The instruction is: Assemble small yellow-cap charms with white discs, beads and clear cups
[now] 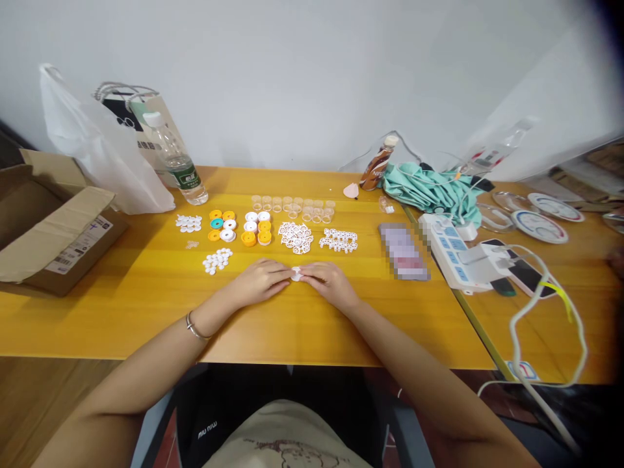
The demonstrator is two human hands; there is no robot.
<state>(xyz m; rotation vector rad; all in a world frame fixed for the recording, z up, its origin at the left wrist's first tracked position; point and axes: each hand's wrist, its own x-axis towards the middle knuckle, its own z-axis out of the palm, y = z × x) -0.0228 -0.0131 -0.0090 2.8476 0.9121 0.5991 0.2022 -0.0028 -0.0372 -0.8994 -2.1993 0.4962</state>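
Between my two hands, just above the yellow wooden table (312, 325), is a small white plastic piece (296, 275). My left hand (263, 281) pinches it from the left, and my right hand (329, 282) pinches it from the right. Beyond my hands lie a pile of white openwork pieces (295, 238) and a group of white toothed pieces (338, 240). Orange, white and teal round caps (222, 225) stand in stacks farther left, beside more orange and white caps (257, 229). White round pieces (218, 260) sit near my left hand. Clear rings (292, 207) form rows behind.
An open cardboard box (58, 227), a white plastic bag (97, 143) and a water bottle (180, 169) stand at left. On the right are a power strip (451, 253) with loose cables, a teal folded umbrella (431, 192), a brown drink bottle (377, 166) and a phone (521, 270).
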